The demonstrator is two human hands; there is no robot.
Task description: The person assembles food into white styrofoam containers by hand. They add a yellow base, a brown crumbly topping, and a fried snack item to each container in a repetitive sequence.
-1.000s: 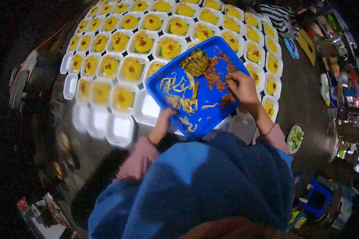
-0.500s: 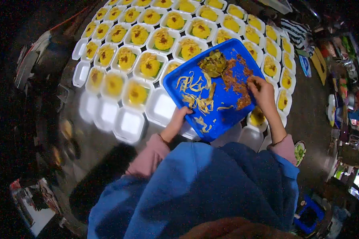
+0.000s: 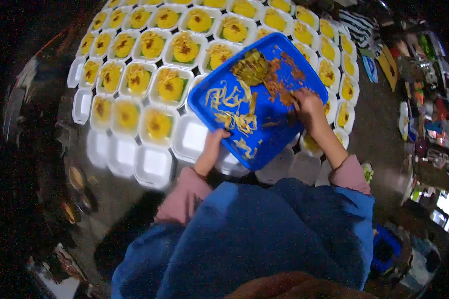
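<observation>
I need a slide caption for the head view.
Left hand grips a blue tray, right hand at its brown shreds, white boxes around it.

Two hands in play, the left hand (image 3: 212, 150) and the right hand (image 3: 312, 113), with one blue tray (image 3: 270, 144) between their fingers! One green-yellow clump (image 3: 250, 67) sits beyond the right fingers, over to their left; brown shreds (image 3: 278, 85) right beside those fingers, pale strips (image 3: 238, 121) nearer the left ones, both beyond counting. Left of the left fingers: four empty boxes (image 3: 153, 166)! Past all the fingers, roughly forty yellow-filled boxes (image 3: 170, 86), some cut off; far right, one striped cloth (image 3: 358, 28).
</observation>
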